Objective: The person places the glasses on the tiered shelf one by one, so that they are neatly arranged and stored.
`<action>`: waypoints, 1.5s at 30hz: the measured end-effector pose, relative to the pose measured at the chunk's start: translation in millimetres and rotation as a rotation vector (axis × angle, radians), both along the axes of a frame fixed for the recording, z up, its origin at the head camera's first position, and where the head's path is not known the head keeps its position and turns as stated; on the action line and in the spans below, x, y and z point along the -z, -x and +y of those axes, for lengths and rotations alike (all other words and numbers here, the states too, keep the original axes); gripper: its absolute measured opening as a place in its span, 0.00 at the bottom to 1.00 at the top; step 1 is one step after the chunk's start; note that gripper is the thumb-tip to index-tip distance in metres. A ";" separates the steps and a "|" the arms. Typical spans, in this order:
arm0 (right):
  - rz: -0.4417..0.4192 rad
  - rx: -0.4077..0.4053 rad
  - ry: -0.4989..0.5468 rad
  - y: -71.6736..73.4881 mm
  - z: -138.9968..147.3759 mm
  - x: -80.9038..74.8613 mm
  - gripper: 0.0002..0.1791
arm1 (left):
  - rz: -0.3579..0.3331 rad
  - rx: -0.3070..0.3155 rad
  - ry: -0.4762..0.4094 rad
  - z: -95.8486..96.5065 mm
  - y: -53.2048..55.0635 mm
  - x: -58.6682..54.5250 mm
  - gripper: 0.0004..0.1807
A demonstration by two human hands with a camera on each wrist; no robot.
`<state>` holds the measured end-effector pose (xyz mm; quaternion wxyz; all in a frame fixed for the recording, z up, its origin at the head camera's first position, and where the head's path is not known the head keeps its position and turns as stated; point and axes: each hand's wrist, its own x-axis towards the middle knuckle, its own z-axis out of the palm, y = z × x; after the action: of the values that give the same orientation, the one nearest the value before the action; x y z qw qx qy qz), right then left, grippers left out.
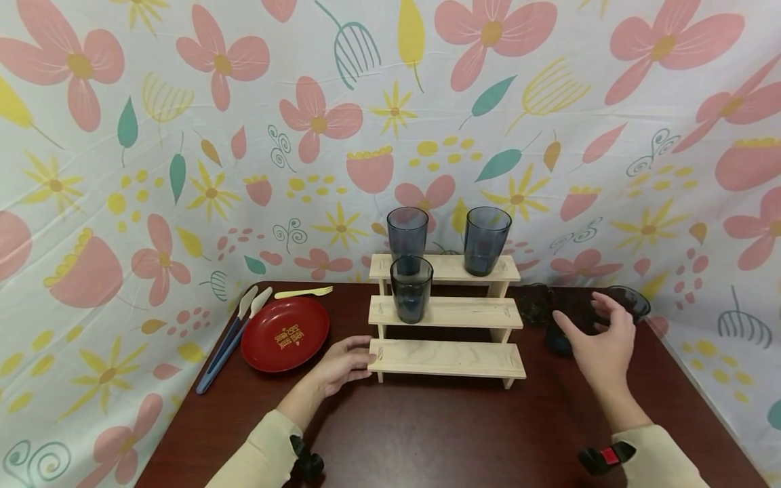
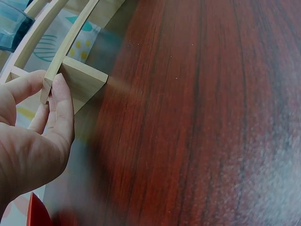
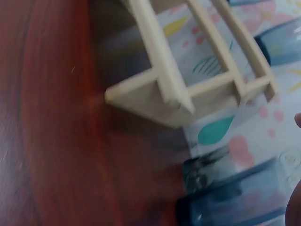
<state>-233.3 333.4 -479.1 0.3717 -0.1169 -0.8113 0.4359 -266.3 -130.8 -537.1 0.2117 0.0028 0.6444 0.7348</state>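
A three-step wooden shelf [image 1: 448, 358] stands mid-table. Two blue-grey tumblers [image 1: 407, 234] [image 1: 485, 240] stand on its top step and a third [image 1: 411, 288] on the middle step. My left hand [image 1: 344, 366] lies on the table with straight fingers touching the left end of the bottom step; the left wrist view shows the thumb and a fingertip [image 2: 61, 101] against that plank end [image 2: 80, 77]. My right hand [image 1: 601, 342] hovers with spread fingers, holding nothing, just above a dark tumbler [image 1: 558, 342] to the right of the shelf. That tumbler [image 3: 235, 197] looks blurred in the right wrist view.
Two more dark glasses [image 1: 535, 305] [image 1: 631, 301] stand behind the right hand. A red plate [image 1: 285, 333], blue tongs [image 1: 226, 342] and a yellow fork [image 1: 303, 293] lie at the left. A floral cloth [image 1: 183, 135] hangs close behind the dark wooden table [image 1: 457, 434].
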 end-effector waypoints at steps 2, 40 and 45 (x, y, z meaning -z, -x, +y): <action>-0.021 0.033 0.001 -0.3 6.9 6.2 0.42 | 0.005 0.003 -0.002 -0.1 0.1 0.0 0.34; -0.367 -0.113 0.155 11.6 33.9 54.5 0.61 | 0.007 0.005 0.016 0.7 -1.5 0.5 0.33; -0.359 -0.111 0.130 8.8 33.6 50.8 0.60 | 0.006 0.011 0.020 0.4 -1.9 -1.2 0.34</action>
<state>-242.2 367.0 -529.9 0.1879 -0.1717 -0.8398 0.4795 -264.4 -130.4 -536.0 0.2136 0.0064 0.6522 0.7273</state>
